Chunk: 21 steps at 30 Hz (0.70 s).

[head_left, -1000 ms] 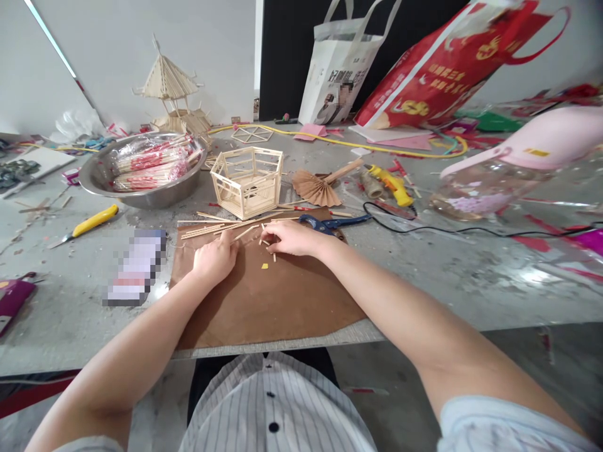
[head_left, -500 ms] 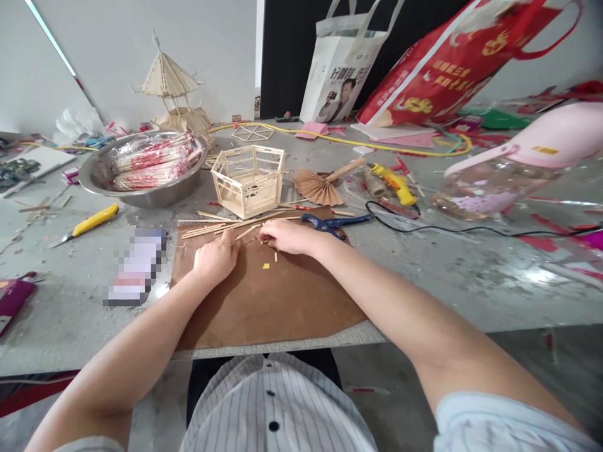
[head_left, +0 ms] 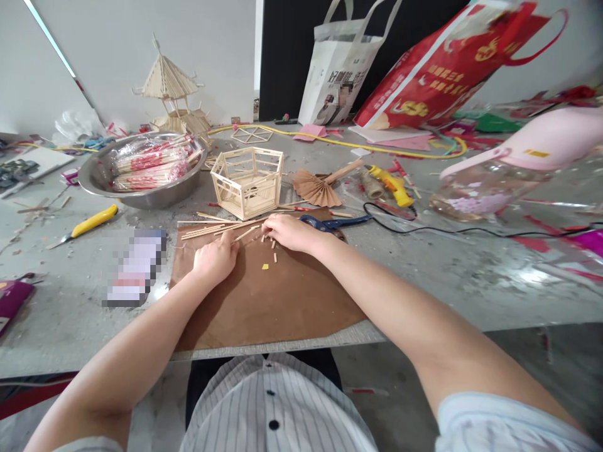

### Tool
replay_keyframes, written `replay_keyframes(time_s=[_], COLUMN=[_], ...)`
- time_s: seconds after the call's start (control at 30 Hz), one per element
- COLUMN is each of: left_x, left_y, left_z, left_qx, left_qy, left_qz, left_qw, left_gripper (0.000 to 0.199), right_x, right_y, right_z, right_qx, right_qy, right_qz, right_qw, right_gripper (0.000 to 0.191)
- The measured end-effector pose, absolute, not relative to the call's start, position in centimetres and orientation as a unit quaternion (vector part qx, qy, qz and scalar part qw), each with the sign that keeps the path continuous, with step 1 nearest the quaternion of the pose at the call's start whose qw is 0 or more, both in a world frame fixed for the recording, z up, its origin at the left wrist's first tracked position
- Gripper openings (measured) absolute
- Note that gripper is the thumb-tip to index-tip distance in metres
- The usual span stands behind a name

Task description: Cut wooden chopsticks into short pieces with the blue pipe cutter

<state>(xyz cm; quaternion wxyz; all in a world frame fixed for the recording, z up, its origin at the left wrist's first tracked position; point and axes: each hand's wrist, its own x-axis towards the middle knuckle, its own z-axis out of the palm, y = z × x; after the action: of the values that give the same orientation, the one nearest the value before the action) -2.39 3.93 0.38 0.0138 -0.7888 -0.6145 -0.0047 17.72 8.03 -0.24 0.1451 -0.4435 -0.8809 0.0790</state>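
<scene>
On the brown mat point(head_left: 264, 307), my left hand point(head_left: 215, 256) is closed around a thin wooden stick point(head_left: 245, 233) whose free end points up and right. Just right of that end is my right hand point(head_left: 289, 232), its fingers bent and drawn together, fingertips down; what they pinch, if anything, is hidden. Short cut stick pieces point(head_left: 276, 257) lie under and in front of those fingertips, near a small yellow scrap point(head_left: 265, 267). Several long sticks point(head_left: 202, 231) rest at the mat's back left. Behind my right hand lie blue-handled scissors point(head_left: 313, 221), partly covered.
A hexagonal stick frame point(head_left: 245, 201) stands behind the mat. Left of it is a metal bowl point(head_left: 160, 199) of bundled sticks. A yellow cutter point(head_left: 94, 221) and a phone point(head_left: 136, 267) lie left. Rightward are a paper fan point(head_left: 318, 188), yellow glue gun point(head_left: 393, 185), its cord and a bottle point(head_left: 494, 182).
My right hand has shifted slightly right and up, and more short stick pieces now show beneath its fingers. My left hand and its stick stay in place.
</scene>
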Motion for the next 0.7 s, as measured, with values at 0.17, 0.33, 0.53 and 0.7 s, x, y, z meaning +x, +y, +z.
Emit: replay_keyframes(time_s=[0.17,0.33,0.53,0.7], left_x=[-2.4,-2.4,-2.4,-2.4], left_y=[4.0,3.9,3.9,3.9], left_z=[0.4,0.4,0.4,0.4], left_qx=[-0.791,-0.789,-0.788,-0.787], left_qy=[-0.612,-0.614,-0.615,-0.617], left_qz=[-0.011,-0.016,-0.009,-0.009], left_qw=[0.013,0.005,0.002,-0.001], left_gripper=[0.039,0.035,0.032,0.031], right_x=[19.0,19.6,19.4,19.5], right_y=[6.2,4.0,2.4,2.2], right_z=[1.1,1.4,0.6,0.0], right_qx=[-0.443,-0.443,-0.433,-0.445], right_qy=[-0.881,-0.879,-0.885,-0.876], right_qz=[0.093,0.147,0.144,0.145], right_qw=[0.138,0.094,0.095,0.120], right_gripper=[0.016,0.015,0.016,0.017])
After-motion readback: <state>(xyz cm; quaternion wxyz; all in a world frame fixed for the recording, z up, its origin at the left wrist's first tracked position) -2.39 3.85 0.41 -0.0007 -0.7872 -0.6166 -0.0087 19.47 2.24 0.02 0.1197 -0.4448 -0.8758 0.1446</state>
